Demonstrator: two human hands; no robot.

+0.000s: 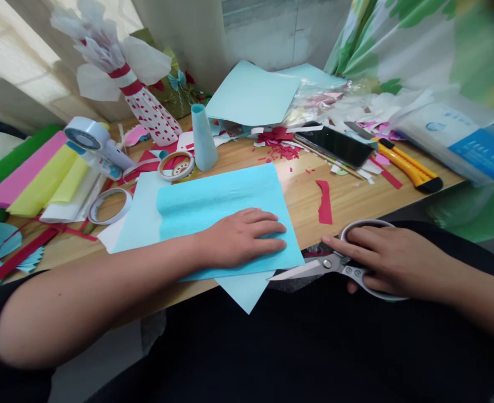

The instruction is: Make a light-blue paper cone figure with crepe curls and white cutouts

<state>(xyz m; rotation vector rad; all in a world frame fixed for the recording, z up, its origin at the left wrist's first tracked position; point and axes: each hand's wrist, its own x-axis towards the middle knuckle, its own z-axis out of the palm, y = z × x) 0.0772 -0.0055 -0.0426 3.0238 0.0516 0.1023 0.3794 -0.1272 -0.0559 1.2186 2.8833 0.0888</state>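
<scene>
Rests the left hand palm down on a sheet of blue paper, with fingers straight and slightly apart, gripping nothing. Holds a pair of scissors in the right hand, with fingers curled around the handle loops and the index finger reaching toward the pivot. Cannot tell how far apart the blades stand.

Shows the blue paper lying on the wooden table, long side running left to right, directly under the left hand and to the left of the right hand. Points the scissors leftward, tips just beside the paper's near edge, by a paler sheet poking out beneath. Cannot make out any contact between blade and paper.

Includes, beyond the right hand, a red strip, a phone and a yellow cutter.
</scene>
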